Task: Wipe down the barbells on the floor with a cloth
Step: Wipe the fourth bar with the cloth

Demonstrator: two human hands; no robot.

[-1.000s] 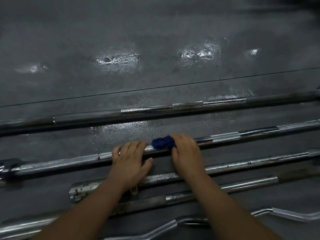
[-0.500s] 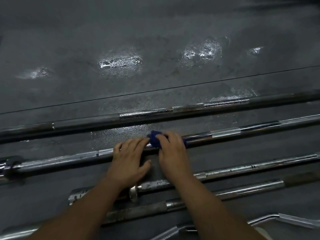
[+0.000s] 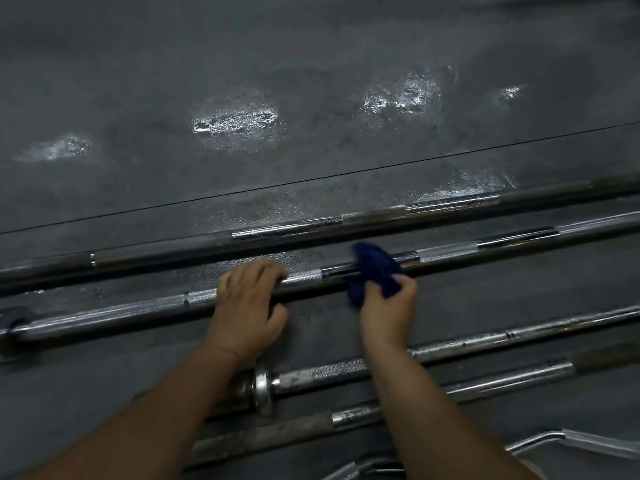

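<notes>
Bar end, far left of my left hand: the collar of the barbell (image 3: 104, 311) I'm working on lies at the frame edge, resting on the floor (image 3: 311, 81).
Left hand (image 3: 247, 310): fingers curled over the top of that barbell's knurled stretch, thumb down on the near side. It holds the bar steady and nothing else.
Between the hands: a bare length of the shaft, part knurled, part smooth chrome.
Right hand (image 3: 389, 308): fingers closed on the blue cloth (image 3: 375, 271), which is bunched and draped over the shaft just right of that bare stretch. The hand is blurred, so I can't tell how tight the pinch is.
Right of the right hand: more chrome and another knurled band, by my read not yet wiped.
Behind the hands: a darker barbell (image 3: 346, 223) running parallel.
Near side of the hands: two rust-spotted bars and a curved one at the bottom edge.
Risk, roll: if my left hand eases, I expect the bar to turn under the cloth's drag.
Risk, cloth: held bunched, it may snag on knurling or skim only the top, leaving the underside dirty.
Risk, knuckles: the bars lie close together, so a long stroke could knock into the neighbouring bar.
</notes>
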